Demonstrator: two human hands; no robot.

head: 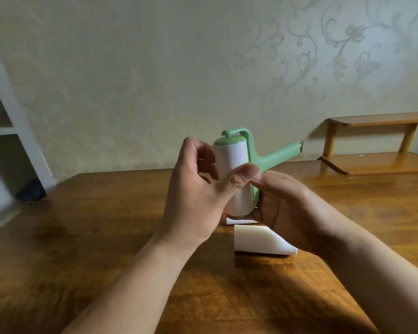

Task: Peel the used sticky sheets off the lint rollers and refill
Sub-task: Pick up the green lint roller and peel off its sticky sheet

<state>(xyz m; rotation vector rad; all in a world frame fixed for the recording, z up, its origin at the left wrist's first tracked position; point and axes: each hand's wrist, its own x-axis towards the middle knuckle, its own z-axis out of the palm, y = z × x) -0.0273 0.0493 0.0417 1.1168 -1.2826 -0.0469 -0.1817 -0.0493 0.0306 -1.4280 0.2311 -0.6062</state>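
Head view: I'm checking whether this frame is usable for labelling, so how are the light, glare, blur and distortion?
Head view: dim and warm; a bright sheen on the table below the white sheet; the far left edge smears; the wide lens tilts the shelf; the lint roller and both hands, left, right, read clearly.

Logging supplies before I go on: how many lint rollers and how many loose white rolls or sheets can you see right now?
Green lint roller, held up in both hands: 1
Loose white roll lying on the table: 1
White piece partly hidden under the hands, kind unclear: 1
Total: 3
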